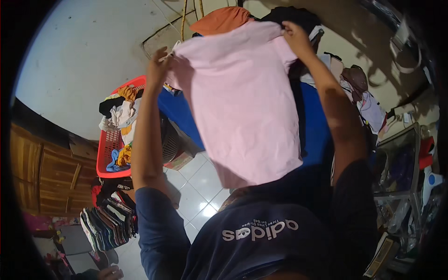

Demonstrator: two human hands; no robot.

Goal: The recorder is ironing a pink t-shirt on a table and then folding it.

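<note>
A pale pink short-sleeved T-shirt [245,105] hangs spread between my two hands. My left hand [159,68] grips it at the left shoulder, some fingers partly raised and slightly blurred. At the opposite shoulder, my right hand [297,38] pinches the fabric near the sleeve. The shirt's lower hem reaches close to my body. Behind it lies a blue cloth-covered surface [316,119], partly hidden by the shirt. An orange garment [220,20] and a black garment [290,15] sit just beyond the collar.
A red plastic laundry basket [101,154] of jumbled clothes stands left of my forearm. Below it is a stack of folded clothes [108,224]. Another person's hand [110,272] shows at lower left. More garments [369,106] lie at right, beside a glass-sided cabinet [395,150].
</note>
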